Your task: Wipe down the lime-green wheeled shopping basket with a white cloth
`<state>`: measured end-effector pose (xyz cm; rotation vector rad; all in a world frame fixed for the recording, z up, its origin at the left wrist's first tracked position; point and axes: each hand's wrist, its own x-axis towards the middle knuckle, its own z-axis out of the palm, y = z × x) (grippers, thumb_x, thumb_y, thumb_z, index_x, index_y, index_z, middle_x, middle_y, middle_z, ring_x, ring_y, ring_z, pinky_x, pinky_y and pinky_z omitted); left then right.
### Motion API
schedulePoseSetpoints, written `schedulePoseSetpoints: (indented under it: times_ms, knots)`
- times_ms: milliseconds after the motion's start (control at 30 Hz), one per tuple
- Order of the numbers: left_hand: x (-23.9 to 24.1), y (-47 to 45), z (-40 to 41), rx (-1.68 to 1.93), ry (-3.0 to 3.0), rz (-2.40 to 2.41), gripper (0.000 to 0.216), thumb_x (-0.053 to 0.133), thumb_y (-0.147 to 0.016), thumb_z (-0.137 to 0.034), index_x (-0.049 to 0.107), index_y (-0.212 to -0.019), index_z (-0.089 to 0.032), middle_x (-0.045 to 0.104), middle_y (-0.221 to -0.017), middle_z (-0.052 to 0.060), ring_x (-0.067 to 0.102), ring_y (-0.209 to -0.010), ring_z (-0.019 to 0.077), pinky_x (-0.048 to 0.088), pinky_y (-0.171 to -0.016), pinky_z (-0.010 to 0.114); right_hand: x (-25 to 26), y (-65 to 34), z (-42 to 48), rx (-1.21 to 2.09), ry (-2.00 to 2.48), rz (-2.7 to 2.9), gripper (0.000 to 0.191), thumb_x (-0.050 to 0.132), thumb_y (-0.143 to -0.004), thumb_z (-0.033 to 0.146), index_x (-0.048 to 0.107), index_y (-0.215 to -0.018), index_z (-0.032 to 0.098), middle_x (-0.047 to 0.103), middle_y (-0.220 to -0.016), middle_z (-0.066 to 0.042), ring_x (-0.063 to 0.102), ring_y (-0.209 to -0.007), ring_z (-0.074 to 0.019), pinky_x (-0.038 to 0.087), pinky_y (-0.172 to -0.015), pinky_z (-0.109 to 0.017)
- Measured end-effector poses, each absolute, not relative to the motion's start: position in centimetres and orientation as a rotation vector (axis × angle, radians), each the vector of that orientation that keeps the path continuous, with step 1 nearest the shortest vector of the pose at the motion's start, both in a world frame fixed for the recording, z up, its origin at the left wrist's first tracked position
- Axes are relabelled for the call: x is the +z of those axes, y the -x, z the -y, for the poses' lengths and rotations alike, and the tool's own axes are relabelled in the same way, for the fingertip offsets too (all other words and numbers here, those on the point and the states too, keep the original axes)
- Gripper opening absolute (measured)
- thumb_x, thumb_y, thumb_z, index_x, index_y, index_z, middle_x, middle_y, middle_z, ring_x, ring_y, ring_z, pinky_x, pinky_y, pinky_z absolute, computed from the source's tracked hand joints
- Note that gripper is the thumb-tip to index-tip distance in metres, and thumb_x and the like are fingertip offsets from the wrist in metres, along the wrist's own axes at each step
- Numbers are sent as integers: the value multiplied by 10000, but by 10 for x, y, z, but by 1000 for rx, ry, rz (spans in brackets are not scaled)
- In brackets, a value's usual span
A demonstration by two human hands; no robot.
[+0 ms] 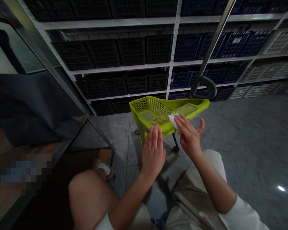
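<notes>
In front of my knees stands a lime-green plastic basket cart [200, 105] with a honeycomb-perforated bin at its left end and a flat tray section at its right. My left hand [154, 150] lies against the near rim, fingers straight and close together, its thumb hidden. Under the fingers of my right hand [189, 135], a crumpled white wipe [172, 119] is pressed on the near rim beside the tray section. The right thumb sticks out to the side. A dark loop handle [210, 86] and a metal pole [214, 43] rise behind the cart.
White metal shelving [124, 68] filled with black crates [132, 51] and blue crates [188, 48] spans the background, with grey crates at far right. On the left is a metal-framed wooden table [62, 147] with dark cloth [33, 108]. Grey tiles [249, 143] cover the floor.
</notes>
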<state>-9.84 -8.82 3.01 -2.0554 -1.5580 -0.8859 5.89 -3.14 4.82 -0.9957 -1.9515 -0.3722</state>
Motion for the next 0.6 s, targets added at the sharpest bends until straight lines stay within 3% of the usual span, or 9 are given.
schedulePoseSetpoints:
  times_ms: [100, 233, 433, 600]
  knots:
    - [30, 98, 87, -896, 2050, 1555, 710, 470, -905, -95, 191, -1555, -39, 382, -1578, 222, 245, -1520, 313, 383, -1185, 484, 49, -51, 33, -295, 1071, 1837, 649, 369, -836, 48, 494, -1435, 262, 623, -1406, -70, 484, -1400, -236, -97, -1211, -564]
    - [28, 100, 87, -905, 2024, 1536, 673, 450, -917, -124, 221, -1544, -33, 424, -1558, 206, 284, -1509, 300, 397, -1177, 475, 49, -32, 49, -220, 879, 2024, 637, 360, -881, 77, 406, -1493, 246, 583, -1452, -84, 475, -1407, -194, -25, -1244, -501]
    - [32, 103, 90, -814, 2062, 1560, 697, 493, -905, -128, 230, -1540, -17, 366, -1590, 214, 231, -1527, 305, 359, -1201, 463, 50, -53, 28, -368, 1042, 1866, 648, 375, -841, 30, 488, -1434, 265, 644, -1381, -58, 450, -1426, -245, -128, -1199, -579]
    - [30, 102, 88, -871, 2042, 1546, 698, 486, -900, -116, 223, -1539, -20, 379, -1584, 208, 216, -1533, 291, 370, -1196, 466, 50, -43, 41, -284, 934, 2017, 643, 381, -870, 72, 420, -1482, 263, 591, -1446, -63, 467, -1414, -207, 3, -1242, -508]
